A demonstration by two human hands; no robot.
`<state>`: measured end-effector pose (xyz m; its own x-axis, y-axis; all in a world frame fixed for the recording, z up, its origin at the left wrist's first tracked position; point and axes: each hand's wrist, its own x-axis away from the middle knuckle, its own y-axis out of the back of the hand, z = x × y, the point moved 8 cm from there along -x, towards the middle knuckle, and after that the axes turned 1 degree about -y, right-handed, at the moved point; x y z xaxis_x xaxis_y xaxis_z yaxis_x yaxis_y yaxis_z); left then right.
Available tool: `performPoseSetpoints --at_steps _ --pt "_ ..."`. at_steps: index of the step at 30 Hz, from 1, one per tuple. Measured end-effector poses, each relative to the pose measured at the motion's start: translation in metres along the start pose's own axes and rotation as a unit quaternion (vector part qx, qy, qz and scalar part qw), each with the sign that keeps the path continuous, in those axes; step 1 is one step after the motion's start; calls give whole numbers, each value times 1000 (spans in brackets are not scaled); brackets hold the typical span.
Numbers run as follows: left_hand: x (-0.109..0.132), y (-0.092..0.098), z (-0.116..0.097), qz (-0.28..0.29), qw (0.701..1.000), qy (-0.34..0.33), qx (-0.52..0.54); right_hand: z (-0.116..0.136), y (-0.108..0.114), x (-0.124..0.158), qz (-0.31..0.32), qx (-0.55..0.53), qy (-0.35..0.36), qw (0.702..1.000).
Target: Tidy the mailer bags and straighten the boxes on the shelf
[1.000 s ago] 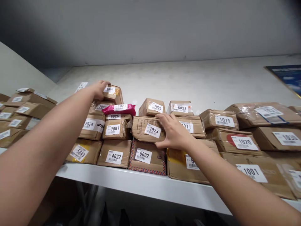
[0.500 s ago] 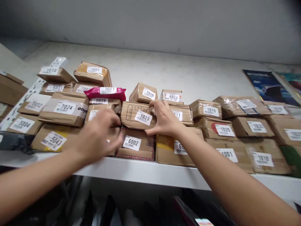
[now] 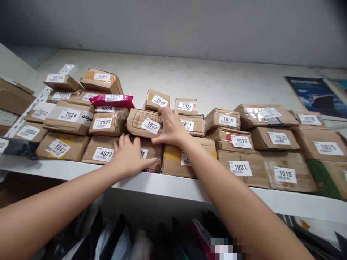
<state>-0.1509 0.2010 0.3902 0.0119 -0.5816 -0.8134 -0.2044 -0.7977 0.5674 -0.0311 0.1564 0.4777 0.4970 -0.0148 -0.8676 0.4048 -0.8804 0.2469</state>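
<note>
Cardboard parcels with numbered white labels stand stacked on a white shelf point(image 3: 162, 186). My right hand point(image 3: 172, 127) grips the right end of parcel 1023 point(image 3: 141, 121), thumb below and fingers on top. Lower and to the left, my left hand point(image 3: 131, 155) has its fingers spread, over the gap between parcel 4022 point(image 3: 93, 147) and the parcel with a red-and-blue striped edge point(image 3: 154, 166). The left hand partly covers that striped parcel's label. Whether its fingertips touch the boxes is hard to tell.
A pink packet point(image 3: 121, 101) lies above parcel 5026 at the left. More parcels, such as 1001 point(image 3: 223, 166) and 1010 point(image 3: 298, 180), fill the right side. Dark and white bags point(image 3: 121, 238) hang or stand under the shelf. A ship poster point(image 3: 311, 94) is on the wall.
My left hand has lowered and spread out, uncovering labels 7007 and 4022. My right hand still grips parcel 1023. The view has shifted, so the parcels appear further left and slightly higher.
</note>
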Motion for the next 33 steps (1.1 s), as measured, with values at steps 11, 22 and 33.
performPoseSetpoints --at_steps 11,22,33 --pt "6 4 -24 7 992 127 4 -1 2 0 -28 -8 16 999" --pt "19 18 -25 -46 980 182 63 -3 12 -1 -66 -48 15 997" --pt "26 52 -21 -58 981 171 70 -15 25 -4 -77 -102 -64 990"
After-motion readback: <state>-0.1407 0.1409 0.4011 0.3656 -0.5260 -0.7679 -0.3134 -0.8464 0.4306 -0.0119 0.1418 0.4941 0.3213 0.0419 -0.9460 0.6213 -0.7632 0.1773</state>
